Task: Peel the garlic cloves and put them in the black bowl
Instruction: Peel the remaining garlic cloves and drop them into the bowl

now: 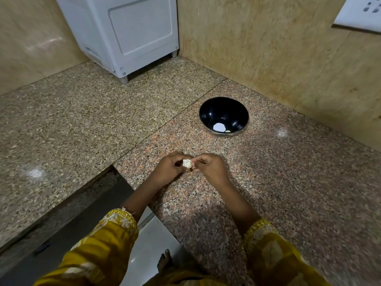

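Fingers [177, 160] of my left hand [167, 169] are curled round a small white lump of garlic [187, 163], and the fingers [198, 159] of my right hand [210, 168] pinch it narrowly from the other side, so both hands meet on it just above the bench [288, 182]. Whether the lump is one clove or several I cannot tell, nor how much skin is on it. Beyond my fingers and off to the right, well apart from them, the black bowl [208, 106] stands upright on the speckled granite. Inside it, near the side closest to my fingers, lies one small pale peeled clove [228, 131], and just beside that is a pale round patch [219, 127] that may be glare; I cannot say. Far beyond my fingers and to the left, a white appliance [132, 34] stands on short feet in the corner against the tan wall [268, 48]. High to the right of my fingers a white socket plate [362, 11] is fixed to that wall. Nearer to me than my fingers, my mustard-yellow embroidered sleeves [115, 230] end at the forearms. Between them, below the bench edge, my bare foot [165, 260] shows on a pale floor tile [150, 240].
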